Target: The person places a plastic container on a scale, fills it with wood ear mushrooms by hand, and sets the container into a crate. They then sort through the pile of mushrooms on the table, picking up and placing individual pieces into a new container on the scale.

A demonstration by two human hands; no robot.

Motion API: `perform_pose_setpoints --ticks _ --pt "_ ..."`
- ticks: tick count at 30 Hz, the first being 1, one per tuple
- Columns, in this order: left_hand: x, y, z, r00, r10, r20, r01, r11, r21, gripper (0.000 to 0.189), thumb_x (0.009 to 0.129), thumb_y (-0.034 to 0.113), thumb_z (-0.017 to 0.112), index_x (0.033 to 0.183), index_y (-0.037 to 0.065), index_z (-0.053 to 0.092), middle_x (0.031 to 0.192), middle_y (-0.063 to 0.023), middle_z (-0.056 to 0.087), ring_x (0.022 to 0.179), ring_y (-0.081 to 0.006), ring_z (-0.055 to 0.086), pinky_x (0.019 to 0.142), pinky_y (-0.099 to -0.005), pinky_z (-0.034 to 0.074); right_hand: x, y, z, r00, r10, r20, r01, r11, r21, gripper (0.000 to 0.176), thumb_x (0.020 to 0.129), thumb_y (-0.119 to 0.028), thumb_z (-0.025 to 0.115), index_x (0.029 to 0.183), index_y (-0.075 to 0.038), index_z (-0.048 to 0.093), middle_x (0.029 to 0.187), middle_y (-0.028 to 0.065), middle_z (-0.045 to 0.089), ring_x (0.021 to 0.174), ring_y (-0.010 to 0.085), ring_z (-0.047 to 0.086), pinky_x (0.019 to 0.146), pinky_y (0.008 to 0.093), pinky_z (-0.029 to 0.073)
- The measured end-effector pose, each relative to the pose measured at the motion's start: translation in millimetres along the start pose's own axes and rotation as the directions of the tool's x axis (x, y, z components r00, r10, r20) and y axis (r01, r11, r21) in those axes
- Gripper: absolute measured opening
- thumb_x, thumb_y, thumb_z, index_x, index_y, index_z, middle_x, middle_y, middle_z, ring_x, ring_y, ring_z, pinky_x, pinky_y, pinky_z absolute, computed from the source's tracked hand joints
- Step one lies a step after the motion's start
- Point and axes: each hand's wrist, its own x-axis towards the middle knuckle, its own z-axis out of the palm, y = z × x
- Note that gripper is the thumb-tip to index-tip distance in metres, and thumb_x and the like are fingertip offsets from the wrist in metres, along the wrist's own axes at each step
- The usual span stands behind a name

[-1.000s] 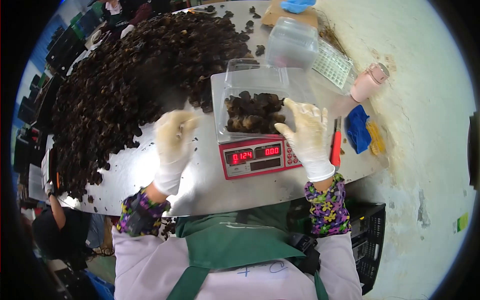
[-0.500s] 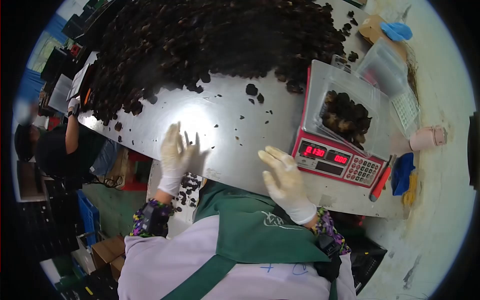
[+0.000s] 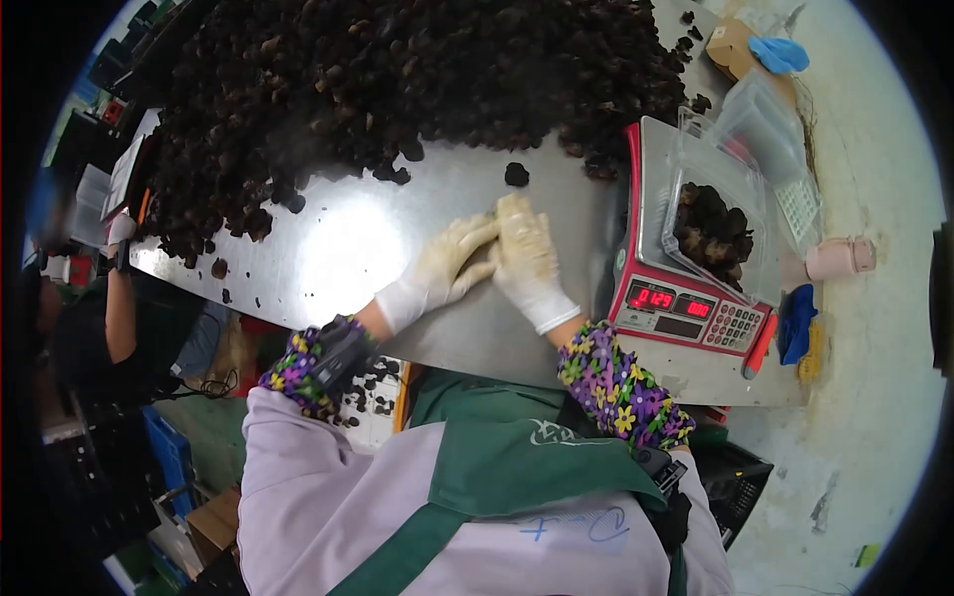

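Both hands wear white gloves and lie flat side by side on the steel table (image 3: 348,248), palms down and touching each other. The fingers of my left hand (image 3: 447,263) and my right hand (image 3: 525,260) point toward a huge pile of dark dried pieces (image 3: 397,79). Nothing shows in either hand. A loose dark piece (image 3: 516,174) lies just beyond the fingertips. To the right stands a red scale (image 3: 686,310) reading 0.129. On it sits a clear plastic box (image 3: 715,223) partly filled with dark pieces.
Stacked clear boxes (image 3: 760,119), a pink cup (image 3: 840,258), a blue cloth (image 3: 798,323) and a red-handled knife (image 3: 760,343) sit at the table's right end. Another person (image 3: 109,318) works at the left edge. More dark pieces lie on the floor (image 3: 368,382) below the table.
My hands left the box on the scale, lifted off near the table's front edge, then came down together flat on the table left of the scale. The reading went from 0.124 to 0.129.
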Motion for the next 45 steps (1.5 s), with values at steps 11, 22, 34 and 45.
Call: perform_pose_setpoints --ticks 11,22,34,45 --pt "-150.2 29.0 -27.9 0.866 -0.319 -0.386 0.404 0.900 0.164 0.081 0.090 0.061 0.065 0.148 0.008 0.046 0.151 -0.0222 0.042 0.137 -0.0391 0.045 0.111 -0.0470 0.040 -37.2 6.5 -31.9 0.993 -0.112 -0.041 0.118 0.968 0.220 0.068 0.098 -0.030 0.056 0.154 0.001 0.033 0.155 0.0248 0.038 0.147 0.0405 0.032 0.120 0.0521 0.024" --pt "-171.1 34.6 -67.8 0.576 -0.400 -0.713 0.405 0.897 -0.177 0.053 0.102 0.020 0.059 0.149 0.002 0.043 0.151 -0.0157 0.047 0.142 -0.0283 0.042 0.117 -0.0397 0.032 -55.9 -110.5 33.6 0.955 -0.266 0.134 0.251 0.961 0.114 0.095 0.091 -0.053 0.061 0.154 0.009 0.026 0.156 0.0349 0.028 0.149 0.0486 0.022 0.122 0.0564 0.019" --pt "-98.9 13.8 -178.0 0.621 -0.189 -0.760 0.233 0.971 -0.051 0.045 0.101 0.023 0.058 0.140 0.002 0.056 0.147 -0.0178 0.053 0.141 -0.0290 0.044 0.117 -0.0389 0.032 -33.7 -143.5 -1.1 0.745 -0.664 0.069 0.471 0.596 0.650 0.055 0.088 -0.020 0.065 0.139 -0.003 0.054 0.139 0.0223 0.054 0.131 0.0417 0.049 0.107 0.0484 0.041" --pt "188.2 -163.2 -167.1 0.719 -0.185 -0.671 0.506 0.800 0.322 0.073 0.090 0.069 0.055 0.147 0.024 0.053 0.154 -0.0147 0.045 0.142 -0.0378 0.041 0.116 -0.0528 0.033 -78.6 21.6 -22.0 0.997 0.074 -0.031 -0.074 0.997 0.007 0.071 0.087 -0.031 0.067 0.152 -0.015 0.044 0.153 0.0196 0.040 0.145 0.0417 0.032 0.117 0.0622 0.023"
